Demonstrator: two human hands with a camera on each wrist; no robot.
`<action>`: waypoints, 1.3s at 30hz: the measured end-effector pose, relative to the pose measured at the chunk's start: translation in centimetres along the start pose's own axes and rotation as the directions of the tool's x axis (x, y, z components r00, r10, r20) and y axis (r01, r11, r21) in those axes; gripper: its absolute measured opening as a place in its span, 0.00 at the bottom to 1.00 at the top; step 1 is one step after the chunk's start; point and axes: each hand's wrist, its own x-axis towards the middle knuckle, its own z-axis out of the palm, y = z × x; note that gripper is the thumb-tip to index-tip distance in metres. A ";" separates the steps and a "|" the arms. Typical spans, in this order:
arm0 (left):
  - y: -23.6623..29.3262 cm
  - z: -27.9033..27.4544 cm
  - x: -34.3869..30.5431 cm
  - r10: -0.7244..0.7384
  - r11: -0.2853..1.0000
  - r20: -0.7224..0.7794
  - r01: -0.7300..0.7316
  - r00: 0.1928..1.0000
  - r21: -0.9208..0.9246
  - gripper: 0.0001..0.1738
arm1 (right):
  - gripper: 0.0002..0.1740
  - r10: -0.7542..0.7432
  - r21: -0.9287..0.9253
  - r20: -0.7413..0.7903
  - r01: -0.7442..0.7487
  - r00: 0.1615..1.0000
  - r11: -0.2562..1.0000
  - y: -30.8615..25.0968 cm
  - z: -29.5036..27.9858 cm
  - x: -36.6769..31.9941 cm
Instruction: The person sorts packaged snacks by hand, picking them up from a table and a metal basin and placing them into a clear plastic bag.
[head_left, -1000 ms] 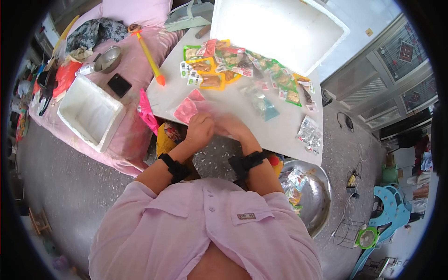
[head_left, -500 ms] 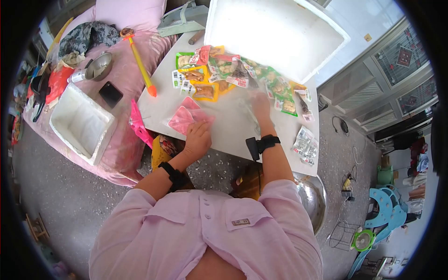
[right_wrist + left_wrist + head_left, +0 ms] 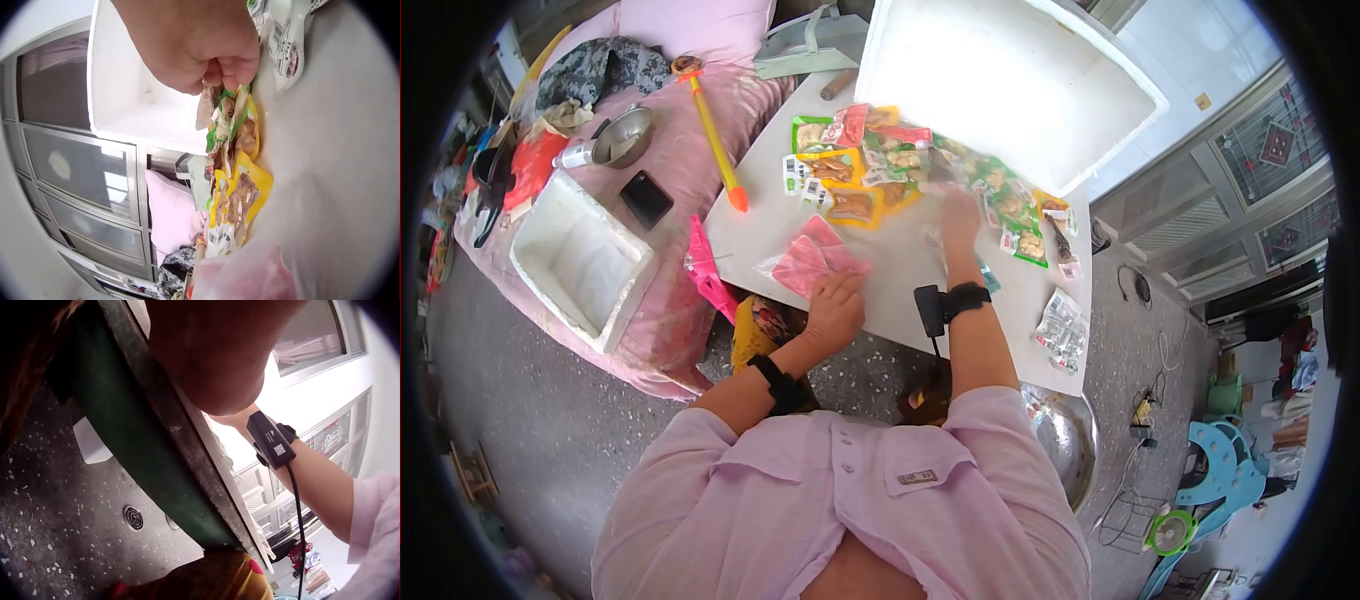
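My left hand (image 3: 836, 308) grips the near right edge of a pink-and-clear plastic bag (image 3: 802, 262) at the table's front left. In the left wrist view that hand (image 3: 219, 362) is dark and its fingertips are out of sight. Out over the pile of food packets is my right hand (image 3: 961, 222), blurred in the head view. The right wrist view shows its curled fingers (image 3: 230, 74) pinching a small packet (image 3: 205, 107) at the pile. Yellow-edged packets (image 3: 253, 181) and green-edged ones (image 3: 1028, 243) lie around it.
A large white foam box (image 3: 1010, 90) stands at the table's back. Silver packets (image 3: 1061, 328) lie at the right edge. A smaller foam box (image 3: 585, 260), phone (image 3: 646, 199) and metal bowl (image 3: 626, 136) rest on the pink bed; a metal basin (image 3: 1065, 435) sits below the table.
My right hand has left the pink bag, where both hands were together, and moved forward and right to the packets. My left hand has stayed at the bag.
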 end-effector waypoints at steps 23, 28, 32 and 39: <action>-19.3 4.7 18.7 -0.287 0.830 0.387 0.026 0.876 0.557 0.12 | 0.14 -0.367 -0.378 0.208 0.420 0.907 0.825 -1.3 -4.0 -8.9; -19.6 5.1 19.6 -0.251 0.866 0.377 0.032 0.891 0.499 0.12 | 0.13 -0.362 -0.369 0.185 0.406 0.914 0.836 -1.6 -4.0 -8.8; -18.1 2.7 20.4 -0.195 0.950 0.071 0.170 0.978 0.262 0.05 | 0.14 -0.400 -0.378 0.196 0.445 0.895 0.811 -1.8 -4.0 -8.9; -13.8 -4.5 18.7 -0.530 0.608 0.181 0.520 0.828 -0.600 0.06 | 0.13 -0.317 -0.231 0.088 0.329 0.944 0.916 -1.9 -4.3 -9.1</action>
